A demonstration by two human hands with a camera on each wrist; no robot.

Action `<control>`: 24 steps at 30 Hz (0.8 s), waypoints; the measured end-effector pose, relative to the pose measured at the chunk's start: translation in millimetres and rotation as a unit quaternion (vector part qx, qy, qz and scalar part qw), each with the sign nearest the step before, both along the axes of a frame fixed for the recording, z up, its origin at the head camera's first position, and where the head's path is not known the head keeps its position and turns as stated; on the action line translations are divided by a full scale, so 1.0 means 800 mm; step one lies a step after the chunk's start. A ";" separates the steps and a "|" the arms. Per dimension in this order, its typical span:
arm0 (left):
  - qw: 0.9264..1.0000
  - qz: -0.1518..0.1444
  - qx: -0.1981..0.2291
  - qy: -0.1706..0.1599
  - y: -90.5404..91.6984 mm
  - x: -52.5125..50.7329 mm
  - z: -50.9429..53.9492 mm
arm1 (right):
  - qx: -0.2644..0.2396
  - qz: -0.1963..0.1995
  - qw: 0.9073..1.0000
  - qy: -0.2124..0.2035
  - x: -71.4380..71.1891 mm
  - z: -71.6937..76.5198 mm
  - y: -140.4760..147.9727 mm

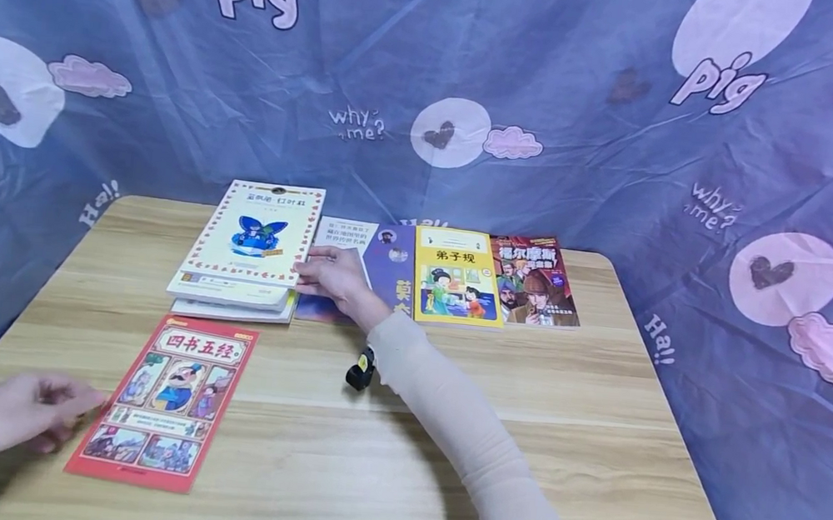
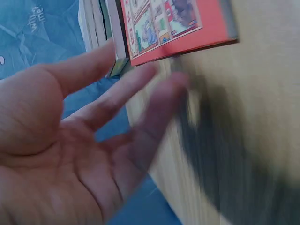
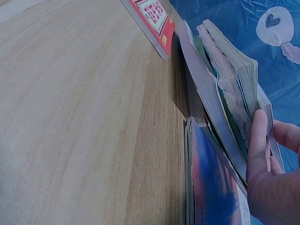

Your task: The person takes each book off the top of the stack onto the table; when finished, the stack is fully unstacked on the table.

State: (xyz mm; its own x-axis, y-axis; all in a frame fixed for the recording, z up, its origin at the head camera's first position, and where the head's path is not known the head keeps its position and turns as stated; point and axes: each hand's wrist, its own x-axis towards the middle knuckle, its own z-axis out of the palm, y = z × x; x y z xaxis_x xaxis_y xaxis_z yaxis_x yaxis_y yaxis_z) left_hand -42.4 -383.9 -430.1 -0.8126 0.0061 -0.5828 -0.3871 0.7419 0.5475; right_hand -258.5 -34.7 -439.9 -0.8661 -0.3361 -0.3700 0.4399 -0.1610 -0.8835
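A red book (image 1: 165,403) lies flat at the front left of the table. My left hand (image 1: 21,414) is beside its left edge, fingers relaxed and apart; in the left wrist view the hand (image 2: 93,131) holds nothing, and whether a fingertip touches the red book (image 2: 187,23) I cannot tell. My right hand (image 1: 343,278) holds the right edge of the white book with a blue picture (image 1: 257,232), on top of a stack at the back left. In the right wrist view the fingers of the hand (image 3: 274,164) grip the edges of the stacked books (image 3: 229,79).
Right of the stack lie a white book (image 1: 347,232), a purple book (image 1: 395,262), a yellow book (image 1: 458,277) and a dark comic-style book (image 1: 535,280). A small black object (image 1: 360,370) is near the right forearm. A blue printed cloth (image 1: 435,69) hangs behind the table (image 1: 580,443).
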 end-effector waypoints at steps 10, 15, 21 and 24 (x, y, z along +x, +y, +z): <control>0.977 0.030 0.110 0.179 0.004 -0.071 0.000 | -0.005 0.000 1.000 -0.003 -0.001 0.000 -0.001; 0.955 0.066 0.199 0.209 0.012 -0.109 -0.007 | 0.002 0.004 1.000 -0.002 0.000 -0.001 -0.002; 0.914 0.123 0.341 0.181 0.022 -0.139 -0.011 | 0.002 0.004 1.000 -0.001 0.001 0.000 -0.002; 0.917 0.125 0.338 0.172 0.029 -0.147 -0.011 | -0.001 0.003 1.000 -0.001 0.001 0.002 -0.001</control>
State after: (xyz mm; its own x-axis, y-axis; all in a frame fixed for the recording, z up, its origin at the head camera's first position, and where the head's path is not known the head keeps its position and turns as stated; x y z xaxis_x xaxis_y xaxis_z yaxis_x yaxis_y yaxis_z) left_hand -159.7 -360.4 -438.9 -0.9728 0.0606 -0.2238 -0.2172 0.0989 0.9711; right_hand -257.8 -35.2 -438.3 -0.8639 -0.3411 -0.3707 0.4419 -0.1601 -0.8827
